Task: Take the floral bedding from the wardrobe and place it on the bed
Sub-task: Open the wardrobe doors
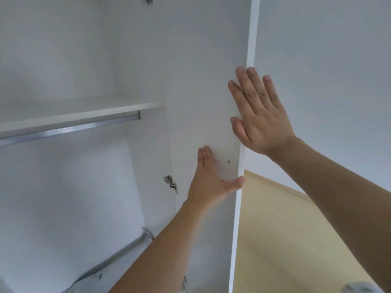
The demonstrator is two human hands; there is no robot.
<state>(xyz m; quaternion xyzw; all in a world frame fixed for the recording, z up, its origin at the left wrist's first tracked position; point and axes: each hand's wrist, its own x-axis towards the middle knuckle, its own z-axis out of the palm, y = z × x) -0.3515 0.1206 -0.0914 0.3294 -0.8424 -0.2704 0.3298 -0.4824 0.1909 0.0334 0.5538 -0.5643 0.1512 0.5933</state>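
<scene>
A white wardrobe stands open in front of me, and its door (201, 81) swings out edge-on in the middle of the view. My left hand (208, 182) lies flat on the door's inner face, thumb hooked round its front edge. My right hand (258, 115) presses flat on the outer side of the same edge, fingers spread, holding nothing. A strip of white fabric with a grey leaf print (93, 279), probably the floral bedding, shows low inside the wardrobe; my left forearm hides most of it.
Inside are a white shelf (74, 111) with a metal hanging rail (69, 129) under it, and a second rail (118, 254) lower down. A metal hinge (171, 182) sits by the door. Pale wooden floor (296, 240) and white wall lie to the right.
</scene>
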